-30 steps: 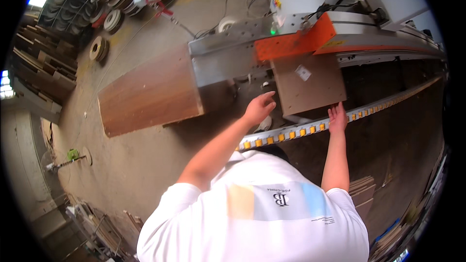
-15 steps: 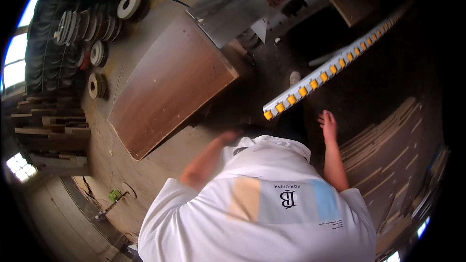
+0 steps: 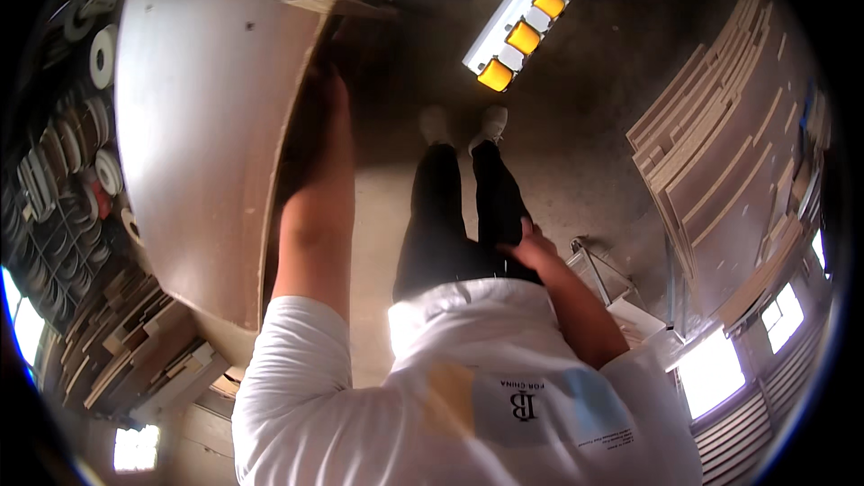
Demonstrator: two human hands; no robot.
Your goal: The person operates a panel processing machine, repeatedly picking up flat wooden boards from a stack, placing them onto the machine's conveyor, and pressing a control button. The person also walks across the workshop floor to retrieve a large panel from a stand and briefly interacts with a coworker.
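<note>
On my left stands a large brown wooden panel (image 3: 202, 144), its top glossy and its long right edge running beside my left arm. My left hand (image 3: 331, 90) reaches forward to the shadow at that edge, near the far corner. Its fingers are hidden in the dark, so whether they grip the panel does not show. My right hand (image 3: 533, 247) is low by my right thigh, over my black trousers (image 3: 495, 193). It holds nothing that I can see, and its fingers look apart.
Ahead, a grey rail with yellow rollers (image 3: 524, 37) ends in front of my feet. Stacked brown boards (image 3: 733, 166) stand at the right, with a metal frame (image 3: 598, 274) beside them. Rolls of edging band (image 3: 103, 56) and piled wood strips (image 3: 135, 337) lie along the left.
My view has turned, and the panel now lies close on my left. My left arm has stretched forward along its edge. My right hand has come in from the side to my thigh.
</note>
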